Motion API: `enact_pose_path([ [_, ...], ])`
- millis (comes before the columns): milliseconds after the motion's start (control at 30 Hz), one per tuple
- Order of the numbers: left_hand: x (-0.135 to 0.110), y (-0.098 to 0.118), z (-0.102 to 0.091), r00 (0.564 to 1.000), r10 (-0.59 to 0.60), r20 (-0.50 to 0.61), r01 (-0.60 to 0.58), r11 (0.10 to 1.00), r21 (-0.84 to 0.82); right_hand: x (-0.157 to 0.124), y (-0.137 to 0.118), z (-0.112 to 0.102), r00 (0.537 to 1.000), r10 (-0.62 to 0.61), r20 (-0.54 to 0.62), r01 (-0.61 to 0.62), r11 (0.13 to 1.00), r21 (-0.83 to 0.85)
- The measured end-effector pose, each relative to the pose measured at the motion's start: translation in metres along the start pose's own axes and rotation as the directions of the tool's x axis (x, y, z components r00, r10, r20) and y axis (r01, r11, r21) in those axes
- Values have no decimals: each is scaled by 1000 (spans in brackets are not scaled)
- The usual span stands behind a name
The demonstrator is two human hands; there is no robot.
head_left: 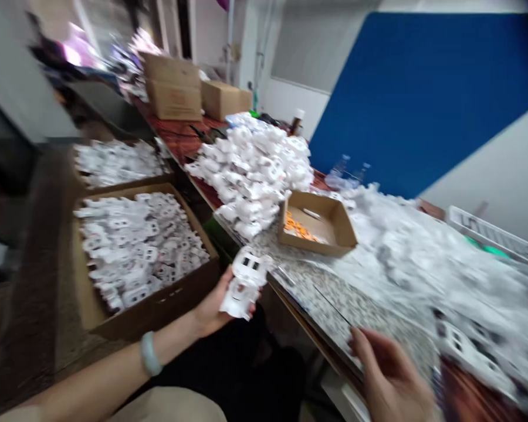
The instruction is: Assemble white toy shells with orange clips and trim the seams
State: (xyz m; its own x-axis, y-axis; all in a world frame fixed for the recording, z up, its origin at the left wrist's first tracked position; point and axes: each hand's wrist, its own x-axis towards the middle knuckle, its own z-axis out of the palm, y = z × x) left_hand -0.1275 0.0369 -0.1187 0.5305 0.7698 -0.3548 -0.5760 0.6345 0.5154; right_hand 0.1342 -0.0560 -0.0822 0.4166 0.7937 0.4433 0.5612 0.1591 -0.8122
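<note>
My left hand (215,308) is closed around a white moulded plastic part (242,284) with two dark square openings near its top. It is held up beside the table's front edge, above my lap. At the lower right, over the speckled tabletop (308,293), my right hand (389,372) pinches a thin dark rod (333,305) between thumb and fingers. The rod points away to the upper left, apart from the white part; its exact kind cannot be made out. Motion blurs much of the picture.
A cardboard box (158,302) full of similar white parts stands left, with another behind it. On the table are a heap of white parts (255,164), a shallow carton (314,247) holding small orange pieces, and clear plastic bags (413,246) to the right. Larger cartons (173,94) stand farther back.
</note>
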Motion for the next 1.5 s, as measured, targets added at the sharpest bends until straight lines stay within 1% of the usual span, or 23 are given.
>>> enact_pose_path([
  [33,-2,4,-4,1000,14,-11,-14,1000,-12,0,2,2,993,116,18,-117,993,12],
  [67,-3,7,-8,999,25,-21,-25,1000,-14,1,3,6,980,196,28,-197,980,23],
  [100,-5,8,-10,999,30,-34,-31,999,-15,2,5,11,967,252,35,-253,967,33],
  [167,-8,9,-13,998,34,-48,-35,999,-14,5,6,22,958,279,62,-281,960,22],
  [267,-11,7,-12,998,23,-57,-24,999,-22,7,3,32,970,230,81,-226,973,-54],
  [367,-9,6,-10,999,6,-46,-7,1000,-27,7,0,35,979,193,67,-185,977,-108],
  [500,-4,5,-8,999,-6,-39,5,999,-32,8,1,35,981,181,69,-174,979,-102],
  [600,-2,4,-9,999,-17,-34,16,999,-44,9,5,37,982,160,98,-149,983,-108],
  [800,-4,3,-10,999,-40,-21,38,997,-74,19,13,43,988,-12,155,56,958,-282],
  [867,-5,4,-9,999,-30,-34,28,997,-66,24,14,44,980,-48,191,106,946,-307],
  [967,-5,7,-6,999,-7,-32,5,999,-41,30,8,46,957,-125,260,211,918,-335],
  [1033,-4,8,-1,1000,2,-5,-2,1000,-3,34,0,48,942,-182,281,271,907,-322],
  [1067,-2,8,2,1000,7,11,-8,1000,29,35,-6,49,937,-197,287,282,913,-294],
  [1100,0,9,6,1000,15,23,-16,997,70,37,-12,50,937,-194,290,270,929,-253],
  [1167,5,9,16,999,39,32,-45,979,200,39,-27,52,943,-122,309,176,973,-152],
  [1233,9,9,30,996,76,51,-91,909,407,43,-41,53,938,-9,348,32,998,-61],
  [1267,11,9,39,991,105,82,-132,842,523,45,-47,53,931,43,364,-38,999,-19],
  [1300,13,9,48,980,151,129,-198,748,633,47,-52,53,923,80,375,-96,995,23],
  [1333,15,8,57,959,205,194,-281,632,722,49,-56,52,920,102,379,-135,989,63],
  [1367,17,6,67,926,262,271,-371,505,780,51,-58,51,924,113,365,-159,982,98],
  [1433,22,2,84,841,359,405,-509,269,818,55,-56,47,942,139,305,-189,971,143],
  [1467,24,-1,91,803,389,451,-549,187,815,57,-53,44,949,162,271,-212,964,164],
  [1500,28,-5,96,778,401,484,-574,138,807,58,-49,41,951,196,240,-244,950,193],
])
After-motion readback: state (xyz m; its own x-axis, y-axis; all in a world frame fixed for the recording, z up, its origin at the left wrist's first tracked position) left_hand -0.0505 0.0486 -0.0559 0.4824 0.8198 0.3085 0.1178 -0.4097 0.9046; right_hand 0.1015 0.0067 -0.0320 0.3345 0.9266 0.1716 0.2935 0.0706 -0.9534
